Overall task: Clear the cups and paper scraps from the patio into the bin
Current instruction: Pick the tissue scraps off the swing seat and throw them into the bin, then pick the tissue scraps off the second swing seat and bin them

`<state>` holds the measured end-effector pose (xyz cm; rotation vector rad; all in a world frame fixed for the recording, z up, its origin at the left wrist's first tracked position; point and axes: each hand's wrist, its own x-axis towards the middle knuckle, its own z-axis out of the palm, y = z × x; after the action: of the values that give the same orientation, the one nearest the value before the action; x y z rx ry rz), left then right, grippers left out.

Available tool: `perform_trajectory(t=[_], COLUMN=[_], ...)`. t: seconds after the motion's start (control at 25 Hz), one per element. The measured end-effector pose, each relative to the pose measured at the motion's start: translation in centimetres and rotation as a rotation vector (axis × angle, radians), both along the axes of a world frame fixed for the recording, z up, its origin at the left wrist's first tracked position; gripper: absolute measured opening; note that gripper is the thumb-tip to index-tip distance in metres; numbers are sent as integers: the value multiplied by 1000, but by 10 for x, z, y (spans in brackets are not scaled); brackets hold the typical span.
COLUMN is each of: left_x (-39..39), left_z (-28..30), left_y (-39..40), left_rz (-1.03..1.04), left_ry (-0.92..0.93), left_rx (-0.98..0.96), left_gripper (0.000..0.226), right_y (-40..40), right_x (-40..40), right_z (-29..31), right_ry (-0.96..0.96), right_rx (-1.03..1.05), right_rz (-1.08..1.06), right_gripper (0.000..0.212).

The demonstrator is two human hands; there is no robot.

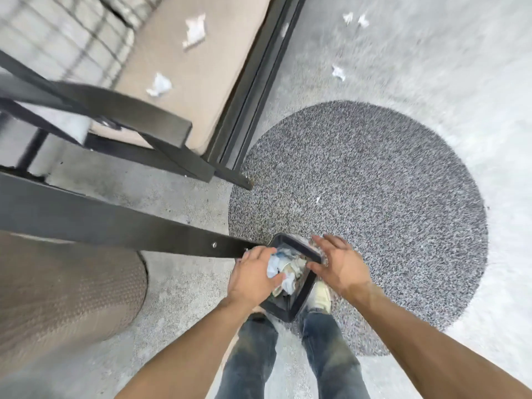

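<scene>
The left hand (253, 276) presses crumpled paper (283, 269) into the bin (302, 295); the right hand (341, 263), fingers spread, steadies the rim. More scraps (159, 85) lie well ahead.

Five loose paper scraps (195, 30), one bin (299, 300).

Black bin part-filled, paper still scattered

The black rectangular plastic bin (299, 300) holds crumpled white paper; white crumpled paper scraps (159, 85) lie on the tan cushion and pale floor.
</scene>
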<state>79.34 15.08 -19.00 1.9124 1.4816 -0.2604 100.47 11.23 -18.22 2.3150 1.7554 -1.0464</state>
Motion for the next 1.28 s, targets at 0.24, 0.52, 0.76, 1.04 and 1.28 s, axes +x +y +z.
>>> perform_trajectory(t=[0.24,0.52,0.76,1.04,1.28], left_x=[10,35,83,181,273], left_z=[168,320,378,391,408], left_y=[59,110,120,104,95], left_rz=[-216,-328,-286,-207,-152], left_ry=[-93,-145,-188,-183,-200], left_rx=[316,599,651,667,673], left_gripper=[79,95,103,105,106], right_y=[27,34,34,16,1], right_x=[29,60,114,244,349], right_z=[176,322,384,397,410], right_ry=[-115,-257,-327,-372,-394], right_rx=[279,556,661,673,659], right_rz=[-24,-70,-80,-27,-17], right_gripper=[81,87,88,90,94])
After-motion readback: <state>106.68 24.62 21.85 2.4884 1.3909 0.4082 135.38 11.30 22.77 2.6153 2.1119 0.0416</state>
